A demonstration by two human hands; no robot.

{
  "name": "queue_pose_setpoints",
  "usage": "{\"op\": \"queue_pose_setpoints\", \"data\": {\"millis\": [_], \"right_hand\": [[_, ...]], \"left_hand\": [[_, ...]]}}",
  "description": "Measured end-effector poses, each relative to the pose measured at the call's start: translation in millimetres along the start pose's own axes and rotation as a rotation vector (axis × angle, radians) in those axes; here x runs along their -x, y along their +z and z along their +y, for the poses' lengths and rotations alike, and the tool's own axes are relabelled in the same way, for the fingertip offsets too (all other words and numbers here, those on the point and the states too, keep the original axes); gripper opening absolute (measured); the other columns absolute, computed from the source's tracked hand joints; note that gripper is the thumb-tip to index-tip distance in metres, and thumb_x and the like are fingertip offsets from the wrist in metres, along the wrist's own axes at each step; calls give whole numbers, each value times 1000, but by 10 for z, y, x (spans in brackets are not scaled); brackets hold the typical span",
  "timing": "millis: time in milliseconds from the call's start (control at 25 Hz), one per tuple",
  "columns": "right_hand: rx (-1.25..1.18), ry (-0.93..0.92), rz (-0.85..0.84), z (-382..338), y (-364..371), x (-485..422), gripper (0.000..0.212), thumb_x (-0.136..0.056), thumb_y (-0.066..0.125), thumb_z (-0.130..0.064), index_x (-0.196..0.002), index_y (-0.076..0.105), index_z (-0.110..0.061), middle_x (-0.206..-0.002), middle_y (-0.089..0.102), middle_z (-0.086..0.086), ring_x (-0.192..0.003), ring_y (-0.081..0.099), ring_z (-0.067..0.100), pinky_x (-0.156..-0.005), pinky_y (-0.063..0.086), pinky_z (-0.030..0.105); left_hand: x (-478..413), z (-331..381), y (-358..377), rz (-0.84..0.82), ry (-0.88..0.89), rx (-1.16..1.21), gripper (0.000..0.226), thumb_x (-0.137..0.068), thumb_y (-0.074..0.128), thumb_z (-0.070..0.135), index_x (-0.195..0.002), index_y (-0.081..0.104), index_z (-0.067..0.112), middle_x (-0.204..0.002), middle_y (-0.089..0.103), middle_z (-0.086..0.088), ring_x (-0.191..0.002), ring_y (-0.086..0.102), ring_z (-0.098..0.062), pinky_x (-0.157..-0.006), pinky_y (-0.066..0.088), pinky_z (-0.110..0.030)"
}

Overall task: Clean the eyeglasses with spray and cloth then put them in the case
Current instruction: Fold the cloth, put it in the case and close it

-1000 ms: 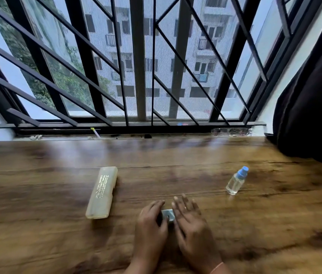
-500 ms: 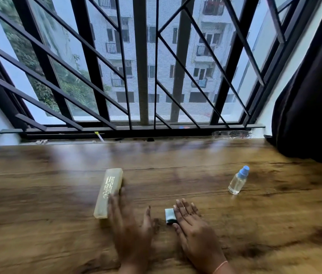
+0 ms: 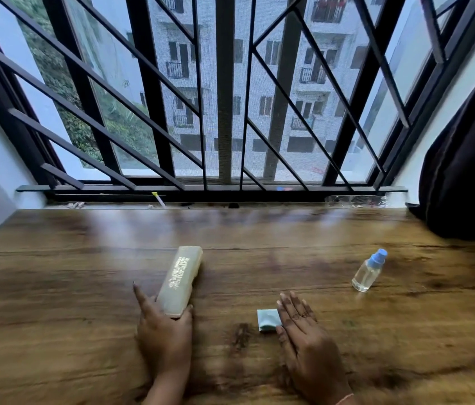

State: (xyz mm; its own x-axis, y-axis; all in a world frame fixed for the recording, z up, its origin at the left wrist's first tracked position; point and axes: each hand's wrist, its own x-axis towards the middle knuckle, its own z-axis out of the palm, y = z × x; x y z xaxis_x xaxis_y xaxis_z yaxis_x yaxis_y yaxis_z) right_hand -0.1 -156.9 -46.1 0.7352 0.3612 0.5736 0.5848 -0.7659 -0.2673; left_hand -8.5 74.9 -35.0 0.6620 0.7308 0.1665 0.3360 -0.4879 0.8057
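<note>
So the left hand has its fingers wrapped around the near end of the glasses case, a long yellowish closed box lying on the wooden table with its far end angled away toward the window; the index finger sticks out along the case's left side. The right hand lies flat on the table, fingers spread and not holding anything, fingertips touching the right edge of a small folded light-blue cloth. The spray bottle, clear with a blue cap, stands upright well off to the right. Can't see the glasses themselves anywhere.
</note>
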Motion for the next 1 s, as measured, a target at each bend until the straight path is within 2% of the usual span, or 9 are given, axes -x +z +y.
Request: {"op": "queue_pose_setpoints", "data": {"millis": [120, 240, 440, 600, 680, 760, 880, 920, 1000], "right_hand": [[-11, 18, 68, 30, 18, 6, 43, -97, 34, -30, -125, 51, -1, -132, 54, 9, -128, 45, 21, -104, 38, 38], [-20, 53, 118, 43, 32, -1, 44, -97, 34, -30, -123, 53, 0, -131, 55, 9, -127, 46, 22, -101, 39, 40], [-37, 99, 137, 95, 90, -199, 42, -95, 40, -34, -118, 60, -4, -129, 54, 3, -126, 44, 17, -106, 33, 34], [95, 9, 42, 248, 144, -564, 40, -73, 64, -19, -112, 65, -12, -124, 61, 5, -121, 52, 22, -111, 22, 27], [136, -69, -14, 287, 161, -682, 39, -66, 68, -18, -104, 70, -16, -113, 68, 5, -109, 62, 20, -103, 35, 25], [104, -100, -59, 317, 134, -764, 40, -59, 74, -19, -99, 72, -19, -106, 71, 2, -100, 66, 16, -87, 50, 27], [22, -86, -139, 368, 39, -893, 44, -48, 80, -26, -92, 74, -20, -96, 74, -2, -91, 69, 10, -69, 58, 27], [30, -74, -180, 364, -1, -956, 42, -50, 77, -29, -91, 75, -20, -96, 74, -3, -91, 69, 9, -67, 58, 26], [7, 15, -330, 307, -127, -1129, 40, -64, 73, -30, -102, 71, -18, -109, 70, -2, -103, 65, 12, -82, 54, 28]], "left_hand": [[-33, 119, 45, -204, 87, 190, 118, -59, 80, 2, -147, 5, 23, -110, 60, 2, -97, 60, -27, -84, 44, -29], [-132, 278, 190, -483, 165, 253, 114, -60, 76, -4, -147, 6, 21, -102, 56, 12, -96, 56, -14, -74, 37, -3], [-302, 437, 448, -799, 265, 260, 118, -63, 73, -3, -145, -7, 26, -110, 55, 5, -104, 54, -13, -86, 44, -19], [-368, 394, 536, -816, 281, 273, 118, -65, 71, -1, -138, -14, 36, -114, 54, 3, -106, 55, -13, -91, 48, -28], [-353, 365, 535, -786, 305, 251, 119, -63, 72, -1, -139, -14, 33, -114, 55, 5, -106, 55, -12, -92, 44, -24], [-337, 365, 544, -762, 322, 242, 120, -63, 72, -2, -139, -15, 30, -112, 55, 6, -105, 54, -11, -90, 41, -19], [-344, 351, 577, -745, 311, 284, 120, -64, 72, -2, -137, -15, 36, -111, 57, 9, -103, 57, -12, -91, 45, -24], [-353, 339, 582, -739, 296, 305, 121, -64, 73, -2, -136, -15, 39, -111, 58, 9, -102, 58, -12, -91, 46, -26], [-368, 332, 580, -728, 283, 330, 122, -65, 73, -1, -135, -17, 40, -112, 59, 7, -103, 59, -10, -93, 47, -27]]}}
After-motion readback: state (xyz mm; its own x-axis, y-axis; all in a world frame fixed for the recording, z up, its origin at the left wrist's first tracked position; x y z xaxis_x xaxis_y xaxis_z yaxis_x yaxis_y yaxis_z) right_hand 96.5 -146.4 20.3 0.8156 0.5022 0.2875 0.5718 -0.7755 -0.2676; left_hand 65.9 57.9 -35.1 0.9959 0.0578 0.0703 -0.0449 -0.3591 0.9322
